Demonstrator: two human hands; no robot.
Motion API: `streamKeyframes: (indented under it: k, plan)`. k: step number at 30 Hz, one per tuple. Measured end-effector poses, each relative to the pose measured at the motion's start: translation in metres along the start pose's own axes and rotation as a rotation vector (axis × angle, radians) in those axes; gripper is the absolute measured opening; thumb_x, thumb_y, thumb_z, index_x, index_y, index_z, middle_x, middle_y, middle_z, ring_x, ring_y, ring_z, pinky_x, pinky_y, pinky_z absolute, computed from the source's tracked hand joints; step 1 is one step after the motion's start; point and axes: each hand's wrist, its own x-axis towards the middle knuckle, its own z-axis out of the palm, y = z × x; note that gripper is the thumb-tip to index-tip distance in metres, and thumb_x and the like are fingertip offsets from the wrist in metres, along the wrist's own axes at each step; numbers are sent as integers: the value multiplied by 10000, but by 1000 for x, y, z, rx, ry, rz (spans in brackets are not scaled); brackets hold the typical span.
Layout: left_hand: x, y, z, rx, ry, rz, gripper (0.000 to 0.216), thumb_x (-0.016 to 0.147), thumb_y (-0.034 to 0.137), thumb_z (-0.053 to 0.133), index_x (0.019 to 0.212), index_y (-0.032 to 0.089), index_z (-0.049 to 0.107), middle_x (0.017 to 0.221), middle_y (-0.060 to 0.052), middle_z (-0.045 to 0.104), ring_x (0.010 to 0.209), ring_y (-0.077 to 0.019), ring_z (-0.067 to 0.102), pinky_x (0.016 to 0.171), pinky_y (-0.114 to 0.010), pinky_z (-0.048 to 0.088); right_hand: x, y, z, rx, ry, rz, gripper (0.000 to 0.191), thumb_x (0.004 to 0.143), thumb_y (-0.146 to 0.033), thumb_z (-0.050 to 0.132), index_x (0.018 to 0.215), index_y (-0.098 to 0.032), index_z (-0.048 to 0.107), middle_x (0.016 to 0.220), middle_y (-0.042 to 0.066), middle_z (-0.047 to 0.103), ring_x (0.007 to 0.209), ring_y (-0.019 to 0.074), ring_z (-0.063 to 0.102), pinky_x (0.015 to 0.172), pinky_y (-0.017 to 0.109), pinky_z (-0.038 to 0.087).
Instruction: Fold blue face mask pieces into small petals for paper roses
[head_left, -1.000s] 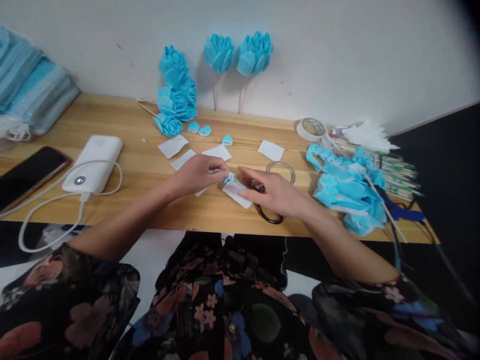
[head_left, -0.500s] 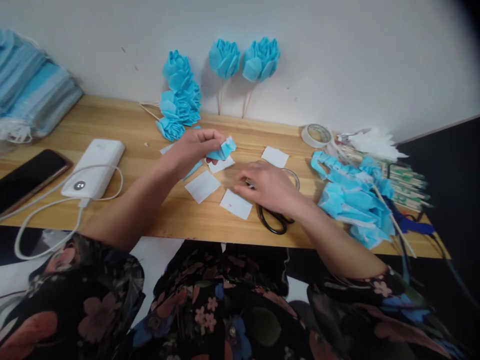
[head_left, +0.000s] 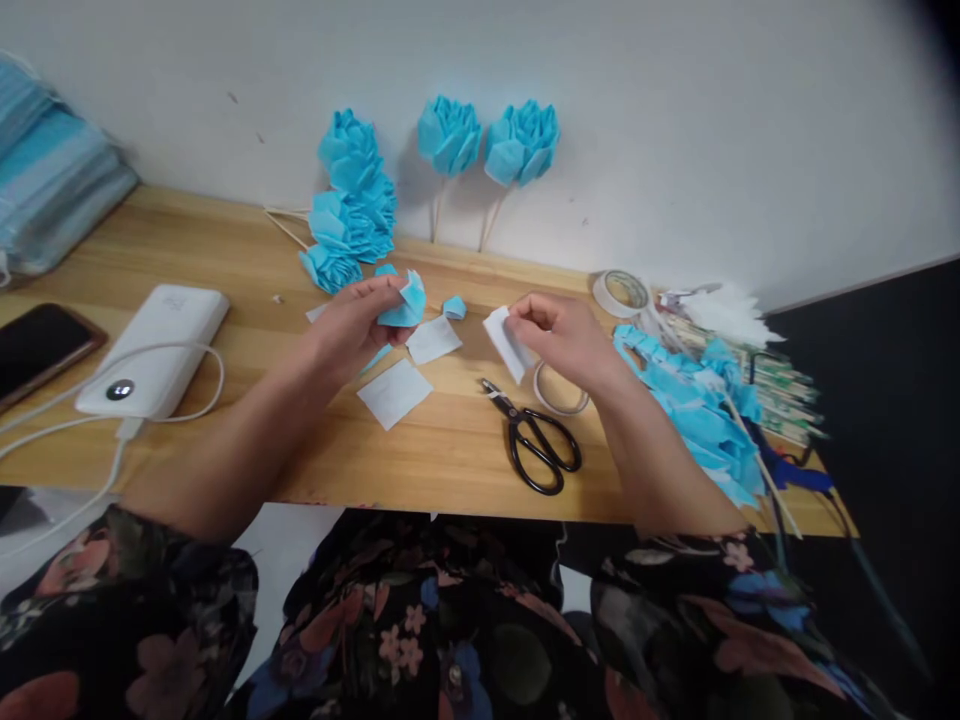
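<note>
Blue piece point(head_left: 406, 308) pinched in left grip point(head_left: 350, 312); white piece point(head_left: 506, 345), right grip point(head_left: 564, 338).

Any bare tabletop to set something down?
Two patches of wooden tabletop: front, between nearest white square sheet and black-handled scissors; left, between white rectangular power bank and blue petalled flowers, bar one scrap. Crowded: right end, with crumpled blue sheets and white tape roll.
</note>
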Motion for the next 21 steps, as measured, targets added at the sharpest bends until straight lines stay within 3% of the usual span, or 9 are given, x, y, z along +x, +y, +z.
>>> streamKeyframes:
  k: [5,8,10,15,21]
  plan:
    - [1,-7,0,37,19,-40,239,771,339,674,655,188,530,611,-8,521,546,-116,479,504,-251,390,23,34,11,-273,22,65,225,888,-283,526,857,-183,725,823,71,735,735,205,628,671,317,436]
    - [0,-11,4,101,63,-33,237,760,375,681,695,187,552,614,2,526,544,-108,463,505,-239,384,17,31,13,-412,182,-27,341,937,-324,497,1144,-171,722,1063,130,755,896,261,673,788,373,486]
    - [-3,-12,8,199,97,-3,247,764,407,676,728,184,575,634,9,538,550,-101,454,516,-233,385,9,18,12,-311,278,-117,436,960,-361,490,1331,-184,635,1192,129,727,954,253,675,841,382,506]
    - [-12,-13,19,562,90,150,222,845,374,600,747,175,609,671,14,589,616,-108,491,592,-241,398,-10,-20,26,116,3,-185,502,952,-503,547,1365,-224,611,1103,75,739,910,205,674,795,336,532]
    - [-19,-18,27,735,57,315,141,869,272,571,786,170,623,765,-12,653,708,-124,555,657,-246,415,-13,-24,54,192,7,-151,433,909,-399,580,1301,-224,643,934,42,702,787,170,630,721,305,511]
